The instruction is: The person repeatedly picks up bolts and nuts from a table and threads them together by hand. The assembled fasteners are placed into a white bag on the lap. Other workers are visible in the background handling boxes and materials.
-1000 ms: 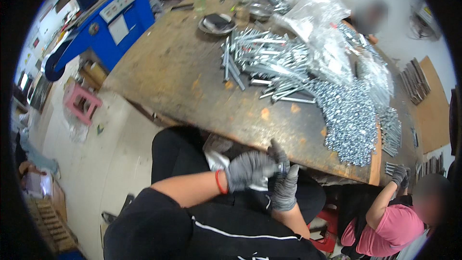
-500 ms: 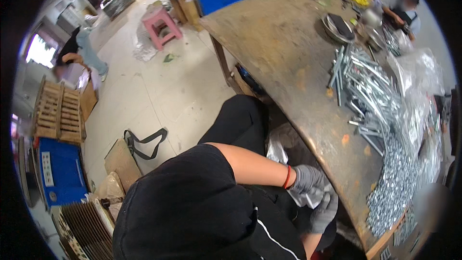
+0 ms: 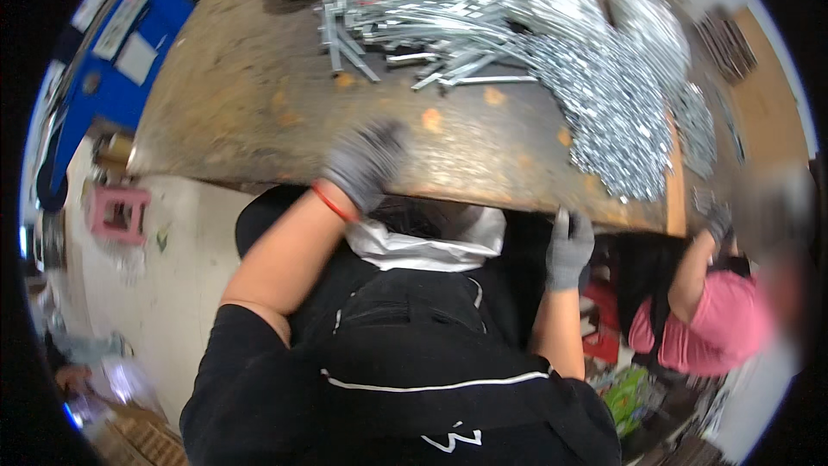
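Note:
My left hand [image 3: 366, 162], in a grey glove with a red band at the wrist, is over the near part of the worktable [image 3: 241, 134]. Its fingers are smeared by motion, and nothing shows clearly in them. Gloved in grey too, my right hand [image 3: 569, 252] is at the table's front edge, thumb a little apart from the fingers, with no object visible in it. Between my arms, a white plastic bag [image 3: 423, 252] lies in my lap, its mouth spread under the table edge; its contents are dark and unclear.
Long metal bolts [image 3: 423, 4] lie heaped at the table's far side. Right of them spreads a pile of small shiny metal parts [image 3: 617, 112] beside clear plastic bags. A co-worker in a pink top [image 3: 711, 324] sits at the right. A pink stool [image 3: 119, 214] stands left.
My view has swung right toward the table. My hands, together at the white bag before, are now apart: the left over the tabletop, the right at its edge.

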Available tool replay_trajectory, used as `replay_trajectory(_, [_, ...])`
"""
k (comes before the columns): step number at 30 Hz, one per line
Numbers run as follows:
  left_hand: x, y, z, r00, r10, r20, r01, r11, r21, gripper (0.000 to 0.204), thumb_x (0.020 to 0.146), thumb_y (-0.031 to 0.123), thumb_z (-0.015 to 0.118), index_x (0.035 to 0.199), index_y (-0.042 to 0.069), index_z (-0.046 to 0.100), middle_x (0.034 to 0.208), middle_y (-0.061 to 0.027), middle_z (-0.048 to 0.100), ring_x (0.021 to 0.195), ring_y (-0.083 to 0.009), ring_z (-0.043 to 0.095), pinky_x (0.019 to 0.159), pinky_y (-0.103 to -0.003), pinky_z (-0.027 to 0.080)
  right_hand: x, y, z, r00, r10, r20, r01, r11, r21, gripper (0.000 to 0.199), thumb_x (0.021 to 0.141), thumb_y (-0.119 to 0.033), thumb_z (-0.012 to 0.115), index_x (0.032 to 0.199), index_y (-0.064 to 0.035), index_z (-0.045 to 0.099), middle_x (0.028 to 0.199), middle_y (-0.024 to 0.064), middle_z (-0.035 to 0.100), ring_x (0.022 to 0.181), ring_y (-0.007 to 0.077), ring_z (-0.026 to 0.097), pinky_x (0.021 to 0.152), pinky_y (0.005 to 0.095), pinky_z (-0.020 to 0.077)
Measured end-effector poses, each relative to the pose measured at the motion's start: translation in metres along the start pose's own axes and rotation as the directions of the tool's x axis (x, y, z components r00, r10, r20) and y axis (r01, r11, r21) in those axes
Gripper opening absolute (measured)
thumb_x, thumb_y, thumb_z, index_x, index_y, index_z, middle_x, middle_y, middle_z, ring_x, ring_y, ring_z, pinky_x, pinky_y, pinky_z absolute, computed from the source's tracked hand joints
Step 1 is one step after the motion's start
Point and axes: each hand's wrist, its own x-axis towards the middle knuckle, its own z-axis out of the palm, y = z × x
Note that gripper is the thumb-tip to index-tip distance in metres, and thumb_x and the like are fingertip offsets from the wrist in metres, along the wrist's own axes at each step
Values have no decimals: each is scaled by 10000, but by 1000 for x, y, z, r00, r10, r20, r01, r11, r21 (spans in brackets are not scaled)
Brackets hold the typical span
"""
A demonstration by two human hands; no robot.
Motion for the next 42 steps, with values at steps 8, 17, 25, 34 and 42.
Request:
replay_trajectory(8, [137, -68, -81, 836, -354, -419, 533, 704, 469, 609, 733, 498, 648, 1120, 32, 590, 1132, -211, 591, 1062, -348, 564, 889, -410, 440, 94, 18, 27, 939, 341, 42, -281, 831, -481, 457, 835, -373, 589, 1188, -84, 555, 1132, 145, 607, 1065, 279, 568, 906, 412, 443])
replay_trajectory(17, [91, -91, -50, 960, -277, 38, 254, 808, -531, 362, 854, 375, 509, 942, 64, 672, 824, -132, 662, 722, -257, 647, 634, -400, 516, 64, 64, 25, 985, 8, -171, -33, 989, -147, 322, 886, -246, 561, 1044, 34, 565, 1027, 156, 631, 863, 252, 604, 742, 324, 498])
replay_trajectory(25, [-84, -38, -45, 960, 95, -264, -261, 649, -714, 216, 908, 218, 543, 1052, 58, 529, 913, -69, 558, 877, -173, 548, 757, -293, 446, 51, -13, 38, 989, -143, 26, 132, 961, 242, 288, 857, -231, 634, 1022, 4, 605, 872, 138, 629, 722, 215, 572, 670, 301, 477])
replay_trajectory(34, [-137, -28, -69, 959, 35, -282, -68, 992, -106, 265, 860, 239, 555, 1060, 71, 597, 945, -148, 628, 817, -302, 604, 717, -356, 490, -23, -253, 88, 740, -451, 500, 54, 780, 623, 235, 863, -155, 624, 986, 42, 596, 807, 107, 596, 693, 175, 535, 642, 287, 458])
replay_trajectory(42, [-188, -13, -107, 970, -160, -184, 133, 980, -149, 246, 847, 270, 549, 989, 78, 611, 859, -119, 637, 803, -300, 594, 702, -385, 462, -27, -277, 117, 576, -403, 711, -191, 780, 596, 188, 836, -76, 630, 986, 35, 603, 784, 99, 628, 673, 140, 545, 619, 268, 455])
